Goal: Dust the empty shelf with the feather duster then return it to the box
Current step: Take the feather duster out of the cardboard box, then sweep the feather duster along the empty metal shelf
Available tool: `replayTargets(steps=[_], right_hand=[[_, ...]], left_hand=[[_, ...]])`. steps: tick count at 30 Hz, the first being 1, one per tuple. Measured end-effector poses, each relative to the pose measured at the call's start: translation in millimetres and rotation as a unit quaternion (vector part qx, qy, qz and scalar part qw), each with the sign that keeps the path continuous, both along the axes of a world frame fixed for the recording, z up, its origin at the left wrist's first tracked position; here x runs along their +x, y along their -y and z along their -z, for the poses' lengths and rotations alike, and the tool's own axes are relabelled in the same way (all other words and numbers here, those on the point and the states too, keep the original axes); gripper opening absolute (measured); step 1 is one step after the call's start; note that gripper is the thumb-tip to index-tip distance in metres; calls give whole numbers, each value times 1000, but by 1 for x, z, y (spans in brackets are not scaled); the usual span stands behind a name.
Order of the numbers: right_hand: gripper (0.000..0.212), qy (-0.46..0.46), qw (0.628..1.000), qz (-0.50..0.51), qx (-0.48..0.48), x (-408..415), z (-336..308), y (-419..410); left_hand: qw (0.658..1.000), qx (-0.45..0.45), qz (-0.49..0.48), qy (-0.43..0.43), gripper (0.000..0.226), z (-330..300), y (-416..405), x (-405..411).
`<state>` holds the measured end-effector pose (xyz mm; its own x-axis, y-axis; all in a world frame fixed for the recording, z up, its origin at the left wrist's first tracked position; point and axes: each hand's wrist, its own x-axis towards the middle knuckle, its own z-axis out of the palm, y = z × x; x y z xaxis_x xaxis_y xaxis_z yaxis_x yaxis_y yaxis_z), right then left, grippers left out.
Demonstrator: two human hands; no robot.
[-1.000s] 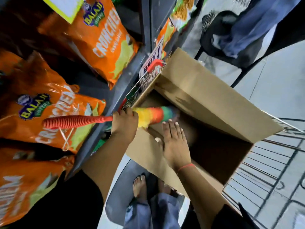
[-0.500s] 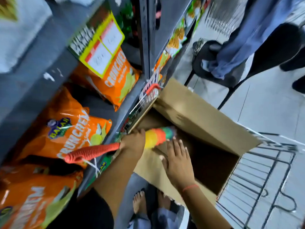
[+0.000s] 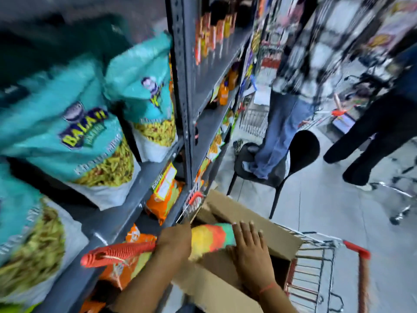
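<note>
The left hand (image 3: 173, 243) is clamped around the feather duster (image 3: 158, 245) where the ribbed red handle meets the rainbow head; the handle sticks out toward 9 o'clock and the head lies over the open cardboard box (image 3: 259, 233). The right hand (image 3: 250, 249), fingers spread flat and holding nothing, rests on the box flap with its fingertips touching the head's green end at 3 o'clock. The box interior is mostly hidden, and blur smears the shelf (image 3: 126, 199). Compared with 0.5 s ago, the view has tilted up, showing teal snack bags (image 3: 85, 136).
</note>
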<state>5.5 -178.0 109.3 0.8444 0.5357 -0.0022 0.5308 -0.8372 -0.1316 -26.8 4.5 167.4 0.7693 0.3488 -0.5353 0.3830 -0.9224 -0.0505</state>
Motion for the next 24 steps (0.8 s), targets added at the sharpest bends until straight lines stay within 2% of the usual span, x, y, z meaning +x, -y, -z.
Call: replayTargets(steps=[2,5,8,14,20,24], right_hand=[[67,10,1000,9,24,3,-26,-4],[50,85,993,18,79,11,-66,-14],[64,160,974,8,160,20,-119,-27],[60,224,916,0,334,27,-205,-40],[70,271,856,-76,433,33,-272,-51],[73,293,807,-132,495,34,-314,-64]], left_hand=[[999,-24,-20,13,42,-28,-1,-8],[997,-61,-27,36,35,-66,-4,-24],[989,-99,-33,107,28,-105,-10,-42],[961,-119,-47,244,24,-186,-3,-68],[916,-96,-71,383,23,-259,5,-99],[887,-73,-112,442,26,-305,12,-128]])
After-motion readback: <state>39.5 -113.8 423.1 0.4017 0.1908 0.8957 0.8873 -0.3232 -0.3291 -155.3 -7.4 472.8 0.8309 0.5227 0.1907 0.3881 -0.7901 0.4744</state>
